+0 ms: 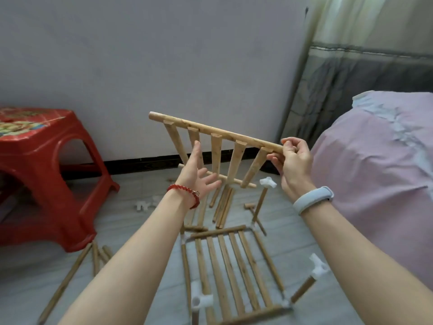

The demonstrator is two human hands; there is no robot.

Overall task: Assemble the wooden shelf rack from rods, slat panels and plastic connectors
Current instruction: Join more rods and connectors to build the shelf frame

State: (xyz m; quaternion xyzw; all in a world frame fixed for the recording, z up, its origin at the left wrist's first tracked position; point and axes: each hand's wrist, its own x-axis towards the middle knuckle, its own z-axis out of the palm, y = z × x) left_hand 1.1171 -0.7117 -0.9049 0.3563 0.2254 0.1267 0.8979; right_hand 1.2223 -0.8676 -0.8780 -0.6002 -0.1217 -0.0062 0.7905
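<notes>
A home bedroom — pink-sheeted bed [375, 165], curtain [351, 22], red plastic stool [46, 160] on the floor.

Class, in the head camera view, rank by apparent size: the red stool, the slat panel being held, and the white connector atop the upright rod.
1. Red stool, largest.
2. Held slat panel, though it sits nearer the camera, so true size is unsure.
3. White connector, smallest.
</notes>
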